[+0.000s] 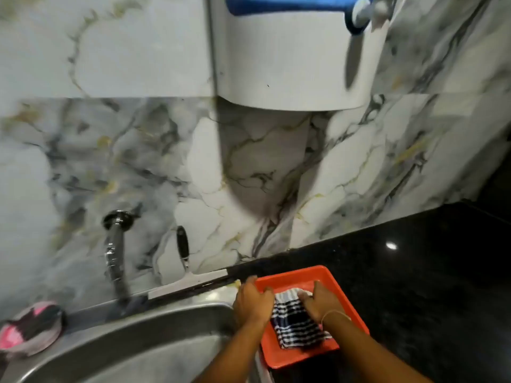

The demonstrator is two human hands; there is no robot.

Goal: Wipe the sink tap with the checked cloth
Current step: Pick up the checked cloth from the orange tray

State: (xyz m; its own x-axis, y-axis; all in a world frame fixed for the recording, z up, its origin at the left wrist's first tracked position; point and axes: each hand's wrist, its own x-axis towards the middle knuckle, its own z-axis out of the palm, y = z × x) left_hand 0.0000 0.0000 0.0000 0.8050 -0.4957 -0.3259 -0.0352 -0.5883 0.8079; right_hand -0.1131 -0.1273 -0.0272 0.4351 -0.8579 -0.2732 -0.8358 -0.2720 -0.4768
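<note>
The checked cloth (296,322), dark blue and white, lies folded in an orange tray (334,277) on the black counter. My left hand (253,302) rests on the tray's left rim with its fingers touching the cloth's left edge. My right hand (320,301) presses down on the cloth's upper right part, fingers curled over it. The sink tap (114,250), a chrome spout, comes out of the marble wall at lower left and slopes down toward the steel sink (132,344). The tap is well to the left of both hands.
A squeegee (184,258) with a black handle leans on the wall right of the tap. A pink and black scrubber (30,327) sits on the sink's left rim. A white and blue appliance (293,51) hangs on the wall above. Black counter (428,272) spreads right.
</note>
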